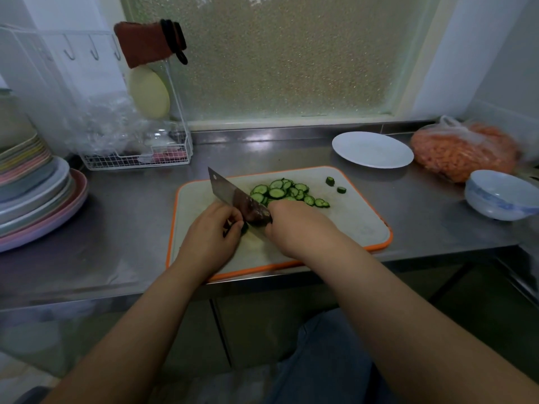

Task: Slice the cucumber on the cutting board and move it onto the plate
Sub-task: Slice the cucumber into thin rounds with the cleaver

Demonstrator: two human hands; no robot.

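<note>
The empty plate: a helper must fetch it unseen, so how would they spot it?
On the steel counter, look beyond the orange-rimmed cutting board's far right corner. The plate lies there alone, flat, plain white, unlike the patterned bowl nearby.

We only get one view here, a wide-angle head cam looking forward and down over the worktop (423, 217). It sits close: both forearms run up from 6 o'clock to the cutting board (358, 225) mid-frame, frosted window (285, 53) at 12, edges bending a bit.
</note>
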